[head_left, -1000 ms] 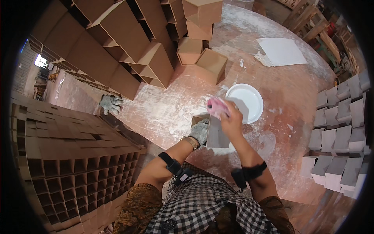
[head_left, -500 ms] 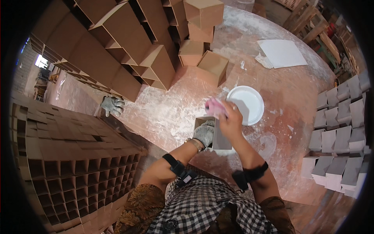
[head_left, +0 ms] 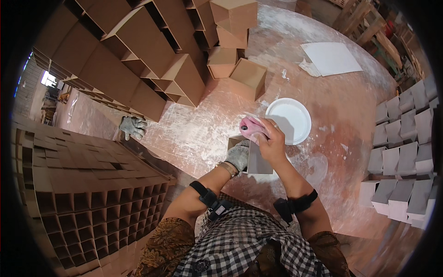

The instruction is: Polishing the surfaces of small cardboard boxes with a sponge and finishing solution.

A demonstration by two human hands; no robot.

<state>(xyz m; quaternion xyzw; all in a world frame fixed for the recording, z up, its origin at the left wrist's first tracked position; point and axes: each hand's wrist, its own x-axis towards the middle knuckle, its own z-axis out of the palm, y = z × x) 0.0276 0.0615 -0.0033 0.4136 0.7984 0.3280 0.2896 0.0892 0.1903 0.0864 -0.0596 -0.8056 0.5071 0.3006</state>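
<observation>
My left hand [head_left: 238, 157], in a grey knit glove, reaches into an open box [head_left: 260, 160] with a grey outer side. The box walls hide its fingers, so their grip does not show. Just above the box's far right edge is my bare right hand [head_left: 273, 141], its fingers closed round a bunched pink cloth [head_left: 251, 128]. A small dark spot shows at the cloth's left end. Right behind this hand sits a round white basin [head_left: 295, 121], apart from the box.
Brown boxes [head_left: 152, 41] are stacked at the far left, with a loose one [head_left: 248, 76] nearby. An empty grey glove [head_left: 133, 127] lies at left by a gridded stack [head_left: 92, 207]. Grey-sided boxes [head_left: 406, 152] stand at right. A white sheet [head_left: 334, 58] lies at the back.
My right hand has turned the pink cloth so that its dark-spotted end faces more toward me. My left hand stays inside the box. The whole view has shifted slightly.
</observation>
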